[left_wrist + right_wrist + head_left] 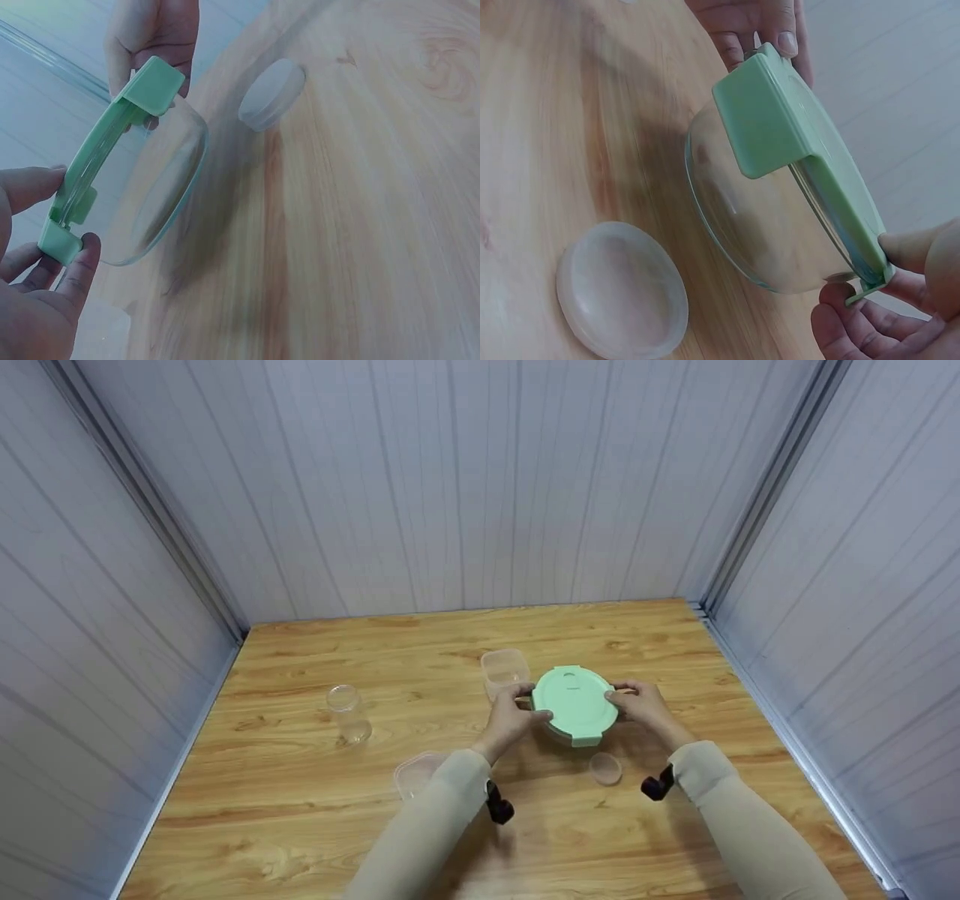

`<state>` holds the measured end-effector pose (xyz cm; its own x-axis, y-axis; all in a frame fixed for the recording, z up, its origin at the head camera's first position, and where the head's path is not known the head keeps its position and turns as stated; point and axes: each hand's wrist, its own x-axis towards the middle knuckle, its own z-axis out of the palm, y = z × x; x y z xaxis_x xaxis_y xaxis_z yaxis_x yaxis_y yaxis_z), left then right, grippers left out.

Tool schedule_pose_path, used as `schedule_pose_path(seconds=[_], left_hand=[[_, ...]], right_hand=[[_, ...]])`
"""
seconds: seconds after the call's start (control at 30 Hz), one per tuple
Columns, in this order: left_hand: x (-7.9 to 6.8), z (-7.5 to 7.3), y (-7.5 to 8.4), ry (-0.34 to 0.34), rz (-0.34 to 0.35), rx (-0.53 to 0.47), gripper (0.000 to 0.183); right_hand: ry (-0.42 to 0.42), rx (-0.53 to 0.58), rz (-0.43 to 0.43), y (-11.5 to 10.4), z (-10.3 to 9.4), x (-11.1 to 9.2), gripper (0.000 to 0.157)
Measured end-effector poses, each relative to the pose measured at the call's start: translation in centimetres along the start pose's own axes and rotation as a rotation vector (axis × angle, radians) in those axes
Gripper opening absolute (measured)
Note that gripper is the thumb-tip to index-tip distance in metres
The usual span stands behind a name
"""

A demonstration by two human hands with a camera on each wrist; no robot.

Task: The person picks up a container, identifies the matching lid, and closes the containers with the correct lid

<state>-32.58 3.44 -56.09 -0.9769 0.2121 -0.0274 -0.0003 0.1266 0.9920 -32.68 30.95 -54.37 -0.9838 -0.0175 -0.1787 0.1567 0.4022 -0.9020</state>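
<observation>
Between the two hands is a round glass food container with a light green snap lid [574, 697] on it; the transparent bowl [742, 225] shows below the lid. My left hand [514, 721] grips the left side, its thumb on the lid's edge and its fingers at a side clip. On the opposite side my right hand [641, 706] pinches the lid's rim, thumb above and curled fingers under a clip [870, 289] that sticks outward. Another clip [761, 124], on the near side, hangs down over the glass rim.
A small round translucent lid [605, 769] lies just in front of the container. Behind the left hand is a square transparent plastic box [505, 666]. A transparent lid [416, 774] is partly hidden by the left sleeve, and a transparent jar [350, 714] is farther left.
</observation>
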Motion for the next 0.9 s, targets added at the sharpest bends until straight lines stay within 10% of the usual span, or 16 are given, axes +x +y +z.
schedule_pose_path(seconds=[0.9], left_hand=[[1.5, 3.0, -1.3, -0.032, -0.032, -0.077, 0.072]], right_hand=[[0.084, -0.008, 0.08, 1.3, -1.3, 1.7, 0.05]])
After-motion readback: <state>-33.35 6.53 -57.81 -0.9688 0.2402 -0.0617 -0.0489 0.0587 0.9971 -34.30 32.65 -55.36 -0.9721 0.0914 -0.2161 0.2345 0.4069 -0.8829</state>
